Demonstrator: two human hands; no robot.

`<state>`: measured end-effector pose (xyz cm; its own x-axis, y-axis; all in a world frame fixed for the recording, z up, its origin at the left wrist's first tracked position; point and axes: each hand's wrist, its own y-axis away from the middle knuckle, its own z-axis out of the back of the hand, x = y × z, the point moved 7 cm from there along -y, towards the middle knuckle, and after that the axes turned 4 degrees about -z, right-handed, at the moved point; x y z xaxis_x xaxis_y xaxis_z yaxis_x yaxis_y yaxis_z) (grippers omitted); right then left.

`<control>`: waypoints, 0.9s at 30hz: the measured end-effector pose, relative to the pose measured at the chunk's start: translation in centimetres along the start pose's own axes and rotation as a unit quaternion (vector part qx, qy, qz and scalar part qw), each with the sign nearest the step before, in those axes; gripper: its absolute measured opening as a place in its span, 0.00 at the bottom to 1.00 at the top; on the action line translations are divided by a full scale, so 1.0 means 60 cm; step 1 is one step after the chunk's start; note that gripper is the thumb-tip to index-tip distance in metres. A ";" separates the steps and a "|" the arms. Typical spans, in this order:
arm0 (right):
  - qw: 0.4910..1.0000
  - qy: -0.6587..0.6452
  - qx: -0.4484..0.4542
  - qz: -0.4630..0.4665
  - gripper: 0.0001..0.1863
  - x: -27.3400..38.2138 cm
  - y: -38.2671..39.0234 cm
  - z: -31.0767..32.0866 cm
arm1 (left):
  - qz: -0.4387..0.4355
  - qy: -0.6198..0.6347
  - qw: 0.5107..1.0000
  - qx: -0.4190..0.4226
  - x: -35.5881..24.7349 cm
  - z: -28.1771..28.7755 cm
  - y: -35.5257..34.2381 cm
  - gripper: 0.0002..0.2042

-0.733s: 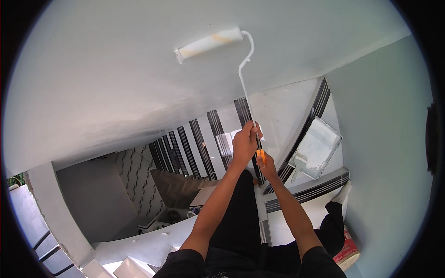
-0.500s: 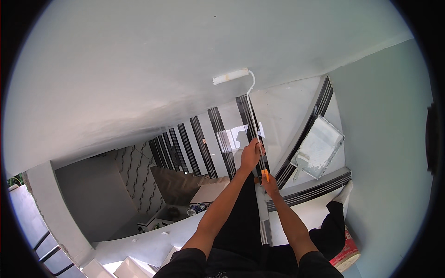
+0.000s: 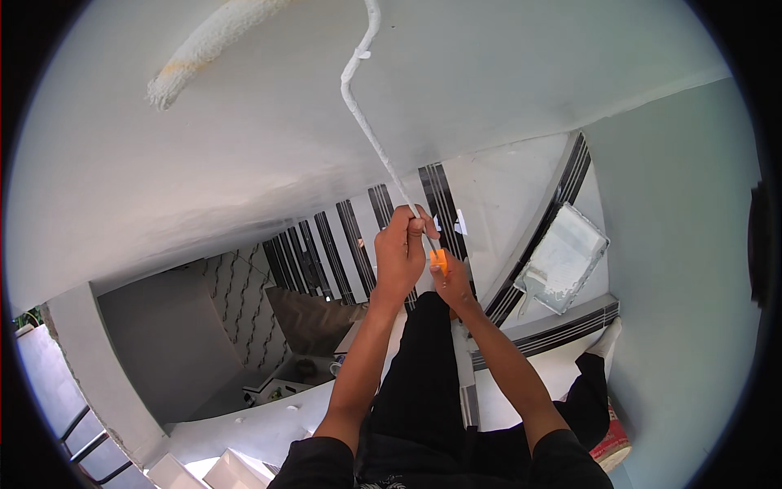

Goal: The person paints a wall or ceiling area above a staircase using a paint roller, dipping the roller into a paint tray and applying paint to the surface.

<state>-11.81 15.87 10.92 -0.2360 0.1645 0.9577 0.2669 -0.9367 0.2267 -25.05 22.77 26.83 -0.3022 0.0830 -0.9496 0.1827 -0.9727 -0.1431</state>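
Both of my hands hold one paint roller. My left hand (image 3: 402, 253) is closed round the bare metal rod of the roller frame, ahead of the grip. Behind it, my right hand (image 3: 453, 284) wraps the orange handle (image 3: 439, 259). The paint-coated rod (image 3: 368, 130) bends upward toward the white roller cover (image 3: 213, 45), which appears large at the upper left and is partly cut off by the frame's top. Behind the roller spreads a pale wall (image 3: 244, 138); whether the cover touches it I cannot tell.
On a stair landing at right lies a paint tray (image 3: 583, 231) smeared with white, a paint-covered brush (image 3: 533, 285) at its near corner. A red bucket (image 3: 612, 444) stands low at right, beside my foot (image 3: 604, 340). Black-edged steps (image 3: 350, 236) descend leftward beside a drop.
The roller cover has swung up and left, much nearer to the camera. Both hands have shifted up and slightly left, keeping their hold; the tray and brush stay put.
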 end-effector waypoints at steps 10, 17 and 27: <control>0.986 0.029 0.019 -0.161 0.21 -0.257 0.148 -0.037 | 0.150 -0.035 0.986 0.063 0.269 -0.101 0.150 0.05; 0.978 0.030 0.020 -0.206 0.24 -0.279 0.172 -0.036 | 0.150 0.050 0.984 0.079 0.292 -0.112 0.179 0.08; 0.999 -0.020 0.011 0.022 0.20 0.011 -0.078 -0.032 | -0.034 -0.005 0.999 -0.028 -0.002 0.022 -0.042 0.08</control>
<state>-15.00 19.77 10.19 -0.1855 0.1356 0.9732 0.2976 -0.9362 0.1872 -26.74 24.93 27.65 -0.3253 0.1461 -0.9343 0.2129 -0.9513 -0.2228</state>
